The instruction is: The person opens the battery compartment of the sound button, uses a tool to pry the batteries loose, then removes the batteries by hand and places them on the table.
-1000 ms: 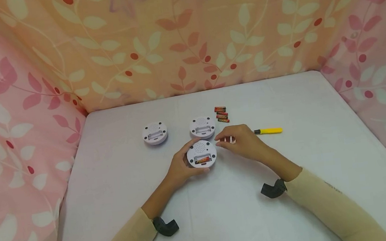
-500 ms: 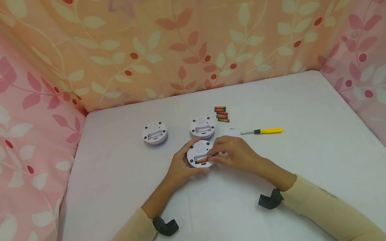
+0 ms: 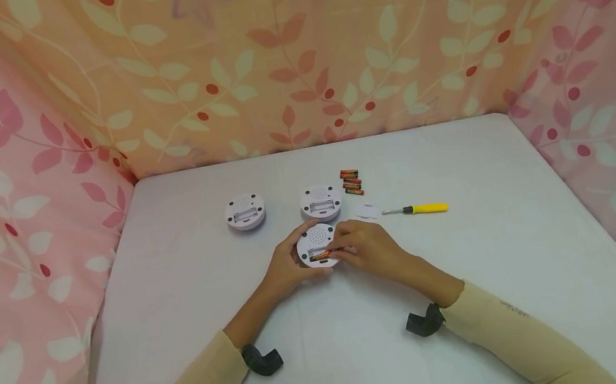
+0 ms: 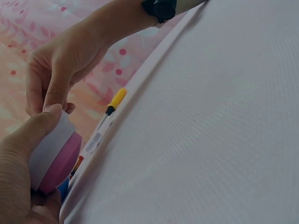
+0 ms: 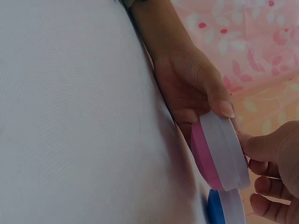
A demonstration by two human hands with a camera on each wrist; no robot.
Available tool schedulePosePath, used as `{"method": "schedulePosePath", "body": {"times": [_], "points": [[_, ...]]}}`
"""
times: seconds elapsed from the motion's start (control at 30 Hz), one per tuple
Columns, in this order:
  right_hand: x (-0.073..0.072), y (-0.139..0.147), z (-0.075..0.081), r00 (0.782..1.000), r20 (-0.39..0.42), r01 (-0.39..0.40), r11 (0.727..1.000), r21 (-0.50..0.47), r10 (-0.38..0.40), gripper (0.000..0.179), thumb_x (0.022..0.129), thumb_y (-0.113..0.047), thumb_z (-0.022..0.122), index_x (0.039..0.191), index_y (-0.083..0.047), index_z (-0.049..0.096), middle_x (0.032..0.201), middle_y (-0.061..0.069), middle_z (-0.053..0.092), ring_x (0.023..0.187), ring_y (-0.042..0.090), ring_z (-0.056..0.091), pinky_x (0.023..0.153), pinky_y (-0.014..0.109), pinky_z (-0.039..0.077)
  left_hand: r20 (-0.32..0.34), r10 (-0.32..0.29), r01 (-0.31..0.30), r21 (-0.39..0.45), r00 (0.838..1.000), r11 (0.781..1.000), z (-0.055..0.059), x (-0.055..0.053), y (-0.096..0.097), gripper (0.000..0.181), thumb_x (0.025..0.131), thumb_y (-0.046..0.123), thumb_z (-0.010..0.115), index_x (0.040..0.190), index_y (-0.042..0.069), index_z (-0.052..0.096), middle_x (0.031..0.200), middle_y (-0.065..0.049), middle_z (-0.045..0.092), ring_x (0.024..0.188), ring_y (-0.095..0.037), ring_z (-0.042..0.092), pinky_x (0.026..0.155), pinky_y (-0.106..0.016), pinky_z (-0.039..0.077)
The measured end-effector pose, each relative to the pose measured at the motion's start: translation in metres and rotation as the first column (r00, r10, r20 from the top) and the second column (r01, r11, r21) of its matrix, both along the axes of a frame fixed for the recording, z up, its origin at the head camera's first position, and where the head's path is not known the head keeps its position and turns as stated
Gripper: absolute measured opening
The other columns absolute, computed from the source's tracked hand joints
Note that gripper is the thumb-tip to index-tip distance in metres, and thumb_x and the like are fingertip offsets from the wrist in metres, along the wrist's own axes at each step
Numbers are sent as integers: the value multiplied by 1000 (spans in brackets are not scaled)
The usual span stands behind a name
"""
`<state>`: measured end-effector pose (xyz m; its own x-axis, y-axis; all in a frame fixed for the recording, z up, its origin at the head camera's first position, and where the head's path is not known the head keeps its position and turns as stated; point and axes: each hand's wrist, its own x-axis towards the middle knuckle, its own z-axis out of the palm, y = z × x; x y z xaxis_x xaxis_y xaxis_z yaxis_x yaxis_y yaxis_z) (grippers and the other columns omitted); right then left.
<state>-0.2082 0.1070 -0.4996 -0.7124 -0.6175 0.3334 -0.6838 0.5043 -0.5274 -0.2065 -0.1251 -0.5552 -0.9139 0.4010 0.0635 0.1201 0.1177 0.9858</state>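
My left hand (image 3: 288,264) grips a round white device (image 3: 315,237) by its rim, the underside with speaker holes and dark feet facing up. Its lower part shows pink (image 5: 205,156) in the right wrist view. A red and black battery (image 3: 320,256) shows in its battery compartment. The fingertips of my right hand (image 3: 371,248) pinch the battery's right end at the compartment, partly hiding it. Just behind stands a second white device (image 3: 321,202), its compartment without a cover; the right wrist view shows a blue part (image 5: 216,205) on it.
A third white device (image 3: 244,212) sits to the left. Several batteries (image 3: 351,182) lie at the back. A white cover (image 3: 366,212) and a yellow-handled screwdriver (image 3: 426,209) lie to the right on the white table (image 3: 497,246). Patterned curtains (image 3: 248,66) surround the table.
My right hand has moved left and slightly down from beside the device to its battery compartment, uncovering the white cover and the screwdriver's shaft. My left hand keeps its hold.
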Motion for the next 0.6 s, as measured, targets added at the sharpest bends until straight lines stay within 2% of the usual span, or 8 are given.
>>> {"method": "schedulePosePath", "body": {"times": [0.27, 0.47, 0.6], "points": [[0, 0, 3, 1000, -20, 2, 1000, 12, -2, 14, 86, -14, 83, 100, -12, 81, 91, -5, 66, 84, 8, 59, 69, 21, 53, -4, 4, -4, -9, 1000, 1000, -2, -2, 0, 96, 71, 12, 94, 152, 28, 45, 153, 6, 46, 137, -16, 46, 105, -24, 47], [-1, 4, 8, 998, -56, 4, 1000, 0, -4, 14, 86, -15, 83, 99, -13, 82, 91, -5, 66, 86, 10, 60, 70, 23, 53, 4, 6, -6, 11, 1000, 1000, 1, 0, 1, 97, 70, 6, 94, 153, 22, 46, 153, 0, 46, 138, -21, 46, 104, -21, 46], [-4, 9, 13, 997, -70, 39, 999, -25, -40, 16, 84, -15, 85, 99, -13, 82, 91, -5, 67, 85, 9, 60, 69, 23, 54, 4, -3, 3, 26, 1000, 1000, 3, 0, 2, 98, 70, 2, 93, 154, 18, 44, 155, -3, 45, 140, -23, 44, 106, -22, 45]]}}
